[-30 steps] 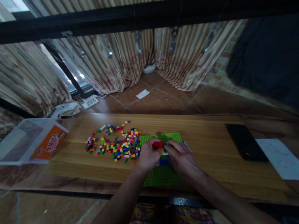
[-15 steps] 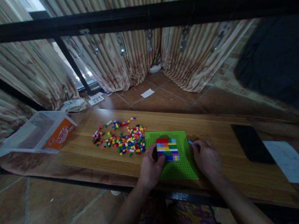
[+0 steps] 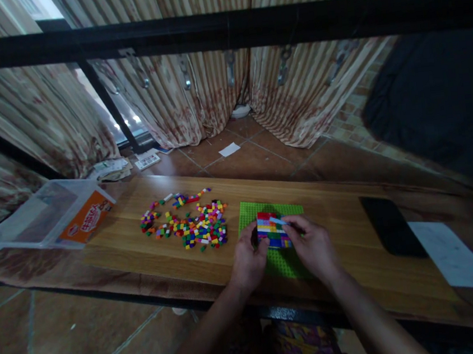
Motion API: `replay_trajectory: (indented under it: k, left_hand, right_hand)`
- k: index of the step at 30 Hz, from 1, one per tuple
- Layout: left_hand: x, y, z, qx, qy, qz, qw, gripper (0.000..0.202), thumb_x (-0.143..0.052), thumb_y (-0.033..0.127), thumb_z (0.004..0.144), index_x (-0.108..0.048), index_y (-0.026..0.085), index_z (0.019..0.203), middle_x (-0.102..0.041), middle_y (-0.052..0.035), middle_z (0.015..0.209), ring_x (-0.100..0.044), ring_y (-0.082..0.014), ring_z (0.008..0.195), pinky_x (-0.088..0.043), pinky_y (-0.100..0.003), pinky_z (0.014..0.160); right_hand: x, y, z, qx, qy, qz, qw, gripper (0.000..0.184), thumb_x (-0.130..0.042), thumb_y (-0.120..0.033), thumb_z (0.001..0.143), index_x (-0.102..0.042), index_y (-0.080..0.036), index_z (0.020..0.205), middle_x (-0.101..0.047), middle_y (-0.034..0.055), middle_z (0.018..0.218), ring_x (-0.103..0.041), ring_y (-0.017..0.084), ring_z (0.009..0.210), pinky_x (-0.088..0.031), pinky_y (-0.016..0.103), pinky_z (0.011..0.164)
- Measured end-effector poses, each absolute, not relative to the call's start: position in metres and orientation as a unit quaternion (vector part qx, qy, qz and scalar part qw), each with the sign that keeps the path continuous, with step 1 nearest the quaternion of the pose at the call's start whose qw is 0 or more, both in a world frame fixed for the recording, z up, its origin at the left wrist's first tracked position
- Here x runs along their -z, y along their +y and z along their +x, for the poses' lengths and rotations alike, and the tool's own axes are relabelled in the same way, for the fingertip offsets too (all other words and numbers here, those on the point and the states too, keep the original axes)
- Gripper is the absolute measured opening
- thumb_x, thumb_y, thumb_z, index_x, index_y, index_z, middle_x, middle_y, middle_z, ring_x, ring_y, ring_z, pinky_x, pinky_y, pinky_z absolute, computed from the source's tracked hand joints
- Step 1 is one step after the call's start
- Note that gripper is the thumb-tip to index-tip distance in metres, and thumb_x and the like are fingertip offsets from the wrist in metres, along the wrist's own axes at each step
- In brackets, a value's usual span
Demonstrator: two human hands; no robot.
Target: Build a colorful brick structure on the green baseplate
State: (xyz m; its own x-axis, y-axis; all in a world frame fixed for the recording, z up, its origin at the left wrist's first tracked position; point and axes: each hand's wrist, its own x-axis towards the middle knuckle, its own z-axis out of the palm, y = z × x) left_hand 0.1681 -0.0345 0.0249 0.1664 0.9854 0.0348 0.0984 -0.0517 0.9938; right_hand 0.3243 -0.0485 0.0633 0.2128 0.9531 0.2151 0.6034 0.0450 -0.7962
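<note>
A green baseplate (image 3: 248,212) lies on the wooden table (image 3: 151,253) in front of me. On it stands a block of stacked bricks (image 3: 269,230) in red, yellow, blue and green rows. My left hand (image 3: 249,260) is closed against the block's left side. My right hand (image 3: 313,245) reaches in from the right, fingers pinched on a small light-blue piece (image 3: 275,221) held over the block's top right. A heap of loose coloured bricks (image 3: 191,227) lies to the left of the plate.
A clear plastic box (image 3: 33,218) with an orange label rests at the table's left end. A black phone (image 3: 387,226) and a white sheet (image 3: 454,258) lie at the right. Curtains, tiled floor and a black bar fill the background.
My right hand has moved from beside the plate's right edge onto the brick block with the light-blue piece. My left hand has stayed at the block's left side.
</note>
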Motion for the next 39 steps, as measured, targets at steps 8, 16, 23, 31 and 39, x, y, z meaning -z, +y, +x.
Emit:
replay_trajectory:
  k: [8, 16, 23, 31, 39]
  left_hand:
    - [-0.036, -0.036, 0.161, -0.421, 0.516, 0.623, 0.412, 0.042, -0.056, 0.024, 0.085, -0.054, 0.017, 0.127, -0.062, -0.0128, 0.122, -0.059, -0.0237, 0.114, -0.049, -0.041, 0.099]
    - [-0.039, -0.025, 0.162, -0.382, 0.51, 0.66, 0.397, 0.044, -0.053, 0.021, 0.085, -0.053, 0.017, 0.129, -0.06, -0.0126, 0.127, -0.056, -0.0233, 0.119, -0.046, -0.042, 0.102]
    - [-0.039, -0.024, 0.162, -0.375, 0.509, 0.669, 0.39, 0.043, -0.052, 0.02, 0.085, -0.053, 0.016, 0.128, -0.058, -0.0127, 0.129, -0.055, -0.0228, 0.12, -0.046, -0.04, 0.103]
    - [-0.043, -0.023, 0.164, -0.352, 0.517, 0.68, 0.382, 0.043, -0.051, 0.021, 0.086, -0.052, 0.016, 0.129, -0.057, -0.013, 0.13, -0.054, -0.0234, 0.122, -0.044, -0.041, 0.105]
    - [-0.047, -0.026, 0.166, -0.331, 0.532, 0.687, 0.367, 0.044, -0.05, 0.024, 0.087, -0.052, 0.018, 0.131, -0.056, -0.0134, 0.134, -0.05, -0.0263, 0.127, -0.043, -0.044, 0.107]
  right_hand:
    - [-0.06, -0.038, 0.317, -0.157, -0.655, -0.621, 0.401, 0.021, -0.051, -0.031, 0.091, -0.07, -0.022, 0.092, -0.066, 0.0048, 0.094, -0.063, 0.019, 0.088, -0.049, 0.032, 0.082]
    - [-0.043, -0.024, 0.311, -0.163, -0.601, -0.644, 0.444, 0.017, -0.062, -0.036, 0.083, -0.074, -0.024, 0.084, -0.061, 0.0057, 0.095, -0.06, 0.021, 0.09, -0.049, 0.036, 0.083]
    - [-0.043, -0.021, 0.309, -0.196, -0.548, -0.657, 0.479, 0.013, -0.066, -0.034, 0.078, -0.073, -0.023, 0.08, -0.061, 0.0047, 0.094, -0.061, 0.02, 0.086, -0.05, 0.036, 0.081]
    - [-0.041, -0.02, 0.314, -0.2, -0.535, -0.669, 0.477, 0.025, -0.065, -0.044, 0.078, -0.074, -0.023, 0.089, -0.063, 0.0066, 0.099, -0.061, 0.022, 0.091, -0.049, 0.039, 0.085]
    - [-0.034, -0.013, 0.313, -0.227, -0.486, -0.704, 0.465, 0.034, -0.067, -0.05, 0.074, -0.075, -0.023, 0.092, -0.068, 0.0079, 0.102, -0.062, 0.025, 0.097, -0.046, 0.045, 0.091]
